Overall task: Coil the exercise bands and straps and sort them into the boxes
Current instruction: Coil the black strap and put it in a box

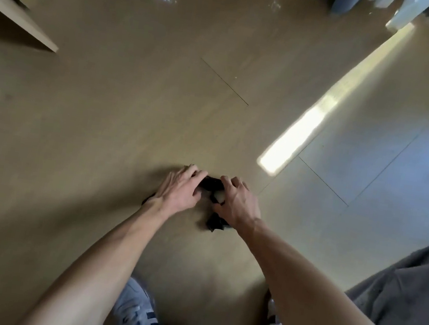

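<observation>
One black strap (211,185) lies on the floor (132,111), running between both hands with its long axis from nine to three o'clock; a loose end trails toward five o'clock. The left hand (180,189) and right hand (238,202) are equally near, their fingers (195,172) curled onto it. Two shoes (135,314) sit at six o'clock; no box is clearly visible.

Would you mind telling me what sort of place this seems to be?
Probably an indoor room, perhaps a gym or studio: glossy wood-look floor reflecting ceiling strip lights, a light wooden shelf edge, and both hands working a black strap at floor level.
</observation>
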{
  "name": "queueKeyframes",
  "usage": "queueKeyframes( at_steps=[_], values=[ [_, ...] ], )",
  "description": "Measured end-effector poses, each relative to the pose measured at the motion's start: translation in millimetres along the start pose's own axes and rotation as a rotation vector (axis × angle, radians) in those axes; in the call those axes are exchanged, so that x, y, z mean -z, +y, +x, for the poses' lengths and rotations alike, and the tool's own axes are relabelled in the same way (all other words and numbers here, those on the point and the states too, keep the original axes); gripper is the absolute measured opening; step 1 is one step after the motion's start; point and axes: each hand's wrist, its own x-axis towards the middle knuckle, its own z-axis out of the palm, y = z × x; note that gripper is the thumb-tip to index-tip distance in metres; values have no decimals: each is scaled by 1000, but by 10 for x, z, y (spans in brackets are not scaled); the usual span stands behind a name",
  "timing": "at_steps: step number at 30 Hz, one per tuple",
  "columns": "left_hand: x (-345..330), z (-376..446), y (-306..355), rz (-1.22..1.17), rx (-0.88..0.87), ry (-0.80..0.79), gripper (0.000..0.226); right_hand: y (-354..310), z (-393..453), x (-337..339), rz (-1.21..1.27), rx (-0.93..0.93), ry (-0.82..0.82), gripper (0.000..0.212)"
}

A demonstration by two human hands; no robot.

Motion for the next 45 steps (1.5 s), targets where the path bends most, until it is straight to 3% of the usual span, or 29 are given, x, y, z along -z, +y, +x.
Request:
queueKeyframes(
  at_steps=[3, 7, 11, 15, 21, 30, 34, 38, 40, 44, 45],
  values=[
    [-193, 12, 2, -21, 32, 5, 40, -6, -2, -246, -5, -74, 9, 58],
    [-210, 37, 77, -183, 139, 38, 36, -42, 13, -297, 107, -193, -7, 33],
    [38, -40, 132, -463, 274, 72, 18, -102, -27, -78, 284, -266, -41, 18],
    [537, -286, 241, -593, 283, 36, 20, -322, -222, 327, 354, -275, -17, 22],
    [1874, -1034, 557, -801, 323, 124, 19, -990, -919, 1338, 433, -231, 60, 17],
    [4362, -2860, 1225, -981, 302, 299, 19, -2304, -2601, 3419, 606, -62, 247, 19],
    [5551, -3719, 1454, -984, 271, 392, 24, -2933, -3489, 4361, 662, -9, 243, 30],
    [6554, -4511, 1668, -980, 228, 488, 27, -3546, -4260, 5232, 670, 37, 209, 2],
    [6933, -4871, 1708, -974, 209, 519, 27, -3823, -4573, 5615, 627, 67, 200, 14],
    [7436, -5523, 1585, -965, 195, 592, 25, -4283, -5018, 6206, 565, 174, 144, 3],
    [7510, -5682, 1528, -978, 191, 604, 23, -4404, -5110, 6313, 573, 206, 137, 9]
  ],
)
